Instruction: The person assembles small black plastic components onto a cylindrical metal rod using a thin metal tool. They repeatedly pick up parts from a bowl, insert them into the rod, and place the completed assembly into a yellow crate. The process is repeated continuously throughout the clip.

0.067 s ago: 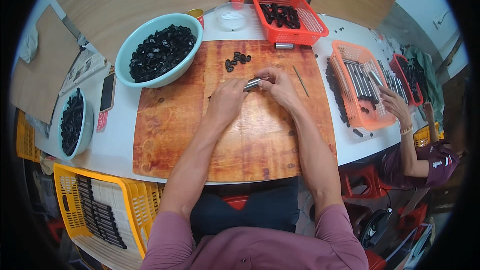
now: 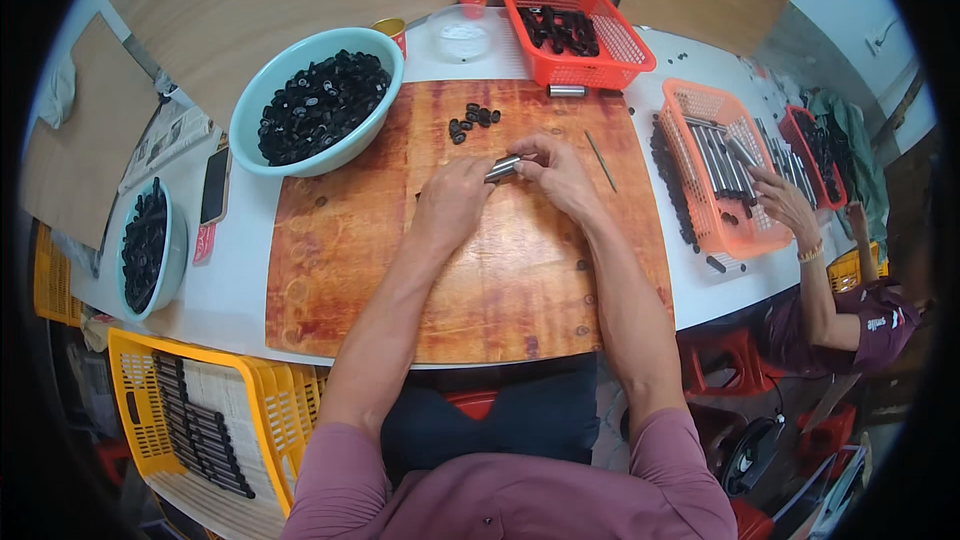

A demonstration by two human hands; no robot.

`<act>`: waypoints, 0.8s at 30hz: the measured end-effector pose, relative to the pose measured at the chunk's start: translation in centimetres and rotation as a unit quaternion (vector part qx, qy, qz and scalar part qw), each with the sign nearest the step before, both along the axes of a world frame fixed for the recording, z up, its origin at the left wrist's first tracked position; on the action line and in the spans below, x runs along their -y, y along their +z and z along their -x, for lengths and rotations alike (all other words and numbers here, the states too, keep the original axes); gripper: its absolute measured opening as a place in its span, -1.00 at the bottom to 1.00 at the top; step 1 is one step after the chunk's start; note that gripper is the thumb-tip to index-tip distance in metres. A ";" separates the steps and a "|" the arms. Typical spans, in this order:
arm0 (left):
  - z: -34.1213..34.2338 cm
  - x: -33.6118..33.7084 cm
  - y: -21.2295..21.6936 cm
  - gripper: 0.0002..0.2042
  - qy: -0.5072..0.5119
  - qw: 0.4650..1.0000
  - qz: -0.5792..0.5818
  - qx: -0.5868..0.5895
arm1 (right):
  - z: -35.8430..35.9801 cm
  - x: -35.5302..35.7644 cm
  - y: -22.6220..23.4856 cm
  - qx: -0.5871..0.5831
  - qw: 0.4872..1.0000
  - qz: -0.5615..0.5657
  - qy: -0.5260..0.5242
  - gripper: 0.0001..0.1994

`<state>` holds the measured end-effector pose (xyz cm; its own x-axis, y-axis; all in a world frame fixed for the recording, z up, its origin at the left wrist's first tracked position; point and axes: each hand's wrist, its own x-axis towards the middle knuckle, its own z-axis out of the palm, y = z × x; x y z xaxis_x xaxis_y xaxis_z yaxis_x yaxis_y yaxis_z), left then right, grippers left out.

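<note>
Forearms are reaching up from the bottom edge over the wooden board (image 2: 480, 280), meeting near its middle. Left hand (image 2: 452, 202) and right hand (image 2: 556, 175) are both pinching a short metal tube (image 2: 503, 168) between them, fingers curled snug around its ends, just above the board. Just past that, a little pile of black caps (image 2: 472, 120) is sitting on the board. Further out, the teal bowl (image 2: 262, 105) is holding loads of black caps, and the red basket (image 2: 630, 50) is carrying dark parts.
</note>
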<state>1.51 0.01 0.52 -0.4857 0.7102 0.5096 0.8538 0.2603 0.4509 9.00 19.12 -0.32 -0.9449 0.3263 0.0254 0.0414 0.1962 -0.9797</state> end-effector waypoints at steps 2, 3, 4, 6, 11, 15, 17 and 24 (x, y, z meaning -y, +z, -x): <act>-0.1 0.0 -0.2 -0.70 0.008 1.000 0.002 0.003 | -0.2 0.0 0.1 -0.003 1.000 0.004 0.010 -0.77; -0.1 0.0 -0.2 -0.70 0.007 1.000 -0.001 0.003 | -0.2 -0.1 0.1 -0.007 1.000 0.008 0.015 -0.78; -0.1 0.0 -0.1 -0.70 0.005 1.000 -0.004 0.004 | -0.2 -0.2 0.0 -0.011 1.000 0.011 0.019 -0.78; -0.3 0.1 -0.2 -0.71 0.003 1.000 -0.004 0.011 | -0.4 -0.4 0.1 -0.010 0.999 0.017 0.028 -0.79; -0.6 0.4 0.3 -0.73 0.019 1.000 0.005 0.022 | -1.0 -0.1 1.4 0.008 0.999 -0.026 0.032 -0.80; -0.5 0.6 1.2 -0.75 0.028 0.999 0.035 -0.017 | -0.7 -0.7 0.4 0.000 0.998 -0.016 0.054 -0.80; 0.0 0.4 1.0 -0.75 0.014 0.999 0.016 -0.029 | -0.7 -0.9 0.7 -0.003 0.998 -0.029 0.050 -0.82; 0.3 0.2 1.1 -0.80 0.018 0.998 0.039 -0.044 | 3.6 0.7 1.4 0.098 0.951 -0.262 -0.130 -0.64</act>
